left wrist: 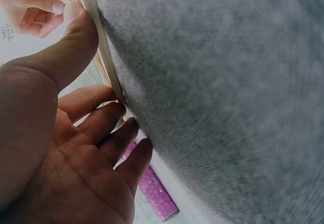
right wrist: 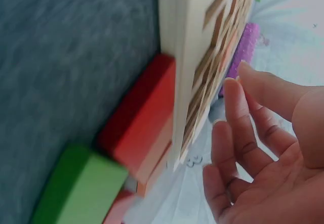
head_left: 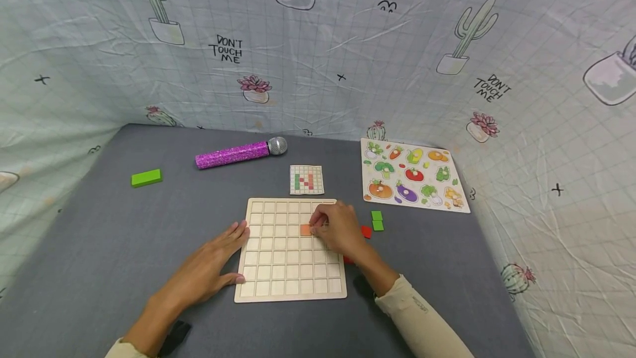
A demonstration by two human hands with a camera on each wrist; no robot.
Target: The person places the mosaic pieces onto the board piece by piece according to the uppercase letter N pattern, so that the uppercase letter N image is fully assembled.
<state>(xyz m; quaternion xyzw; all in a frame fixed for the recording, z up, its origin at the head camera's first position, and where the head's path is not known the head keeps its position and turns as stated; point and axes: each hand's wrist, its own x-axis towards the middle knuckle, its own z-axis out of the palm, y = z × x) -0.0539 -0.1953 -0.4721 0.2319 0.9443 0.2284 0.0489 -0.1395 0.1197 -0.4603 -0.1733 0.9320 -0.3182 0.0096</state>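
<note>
Pale cloth (head_left: 338, 37), printed with potted cacti, hung behind and beside a dark grey surface (head_left: 99, 258). At the far left, well beyond the left hand (head_left: 211, 261), lay a green block (head_left: 146, 178). That hand was open, its fingers and thumb resting along the near side of a gridded wooden board (head_left: 278, 258). Ahead of it, past the board, lay a purple glittery microphone (head_left: 240, 153); a patterned card (head_left: 306, 180) sat farther right, between the two hands' reaches. An orange tile (head_left: 305, 230) lay on the grid, just at the right hand's fingertips. The right hand (head_left: 338, 231) had thumb and forefinger brought together; whether they gripped anything could not be told. Red pieces (head_left: 366, 231) showed partly from behind it, two green squares (head_left: 377, 216) lay just to its right, and a vegetable picture board (head_left: 413, 174) lay beyond them.

From the left wrist, the palm and the board's edge showed. Only the right wrist view revealed how thick the red and green pieces were.
</note>
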